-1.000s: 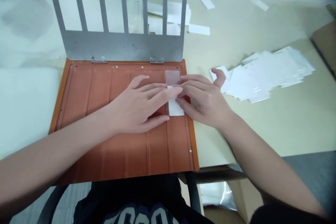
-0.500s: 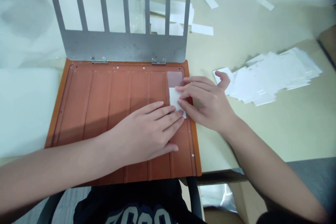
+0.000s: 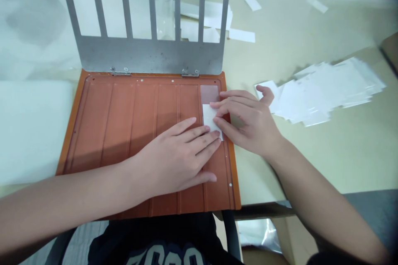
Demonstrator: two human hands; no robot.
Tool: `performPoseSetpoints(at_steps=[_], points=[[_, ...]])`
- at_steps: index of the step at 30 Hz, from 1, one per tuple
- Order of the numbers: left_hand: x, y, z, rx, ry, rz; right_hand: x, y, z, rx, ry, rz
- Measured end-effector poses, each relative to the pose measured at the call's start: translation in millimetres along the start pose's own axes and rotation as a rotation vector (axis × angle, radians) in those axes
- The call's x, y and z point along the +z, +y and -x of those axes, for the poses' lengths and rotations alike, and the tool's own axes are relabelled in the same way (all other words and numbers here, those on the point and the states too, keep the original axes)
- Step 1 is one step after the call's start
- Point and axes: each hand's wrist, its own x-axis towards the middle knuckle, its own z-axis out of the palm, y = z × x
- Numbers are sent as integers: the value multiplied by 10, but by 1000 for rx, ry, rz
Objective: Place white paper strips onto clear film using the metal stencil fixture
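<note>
A small white card (image 3: 210, 112) lies in the rightmost channel of a reddish-brown ribbed board (image 3: 121, 120). My left hand (image 3: 180, 153) rests palm down over the board with its fingers stretched out, and the fingertips touch the lower part of the card. From the other side, my right hand (image 3: 248, 116) reaches in; its thumb and index finger come together in a pinch at the card, and its little finger is raised. Just above the card, a pale translucent strip (image 3: 209, 92) lies in the same channel. What exactly is between the right fingertips is partly hidden.
A grey metal frame (image 3: 149, 54) with several rectangular windows stands raised, hinged at the board's far edge. Fanned white cards (image 3: 311, 95) lie to the right. Loose white pieces (image 3: 242, 35) are scattered behind. A white sheet stack (image 3: 31, 132) sits at left.
The whole view shifts slightly, so everything appears a little further right. Both hands stay at the white card in nearly the same pose.
</note>
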Motion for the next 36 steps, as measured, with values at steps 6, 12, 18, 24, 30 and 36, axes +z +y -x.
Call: performPoseSetpoints(at_steps=[6,12,18,24,30,36], points=[[6,-3,-4,0,27,-17,-2,12,3,-43,26,-6],[10,2,-4,4,34,-43,-10,19,15,-37,1,19],[16,3,1,11,39,-27,-3,30,15,-51,-14,69],[7,7,-2,1,25,-39,23,35,14,-56,22,60],[8,5,-12,6,24,-54,30,39,16,-57,37,54],[13,8,-6,-6,8,-33,33,44,23,-63,40,64]])
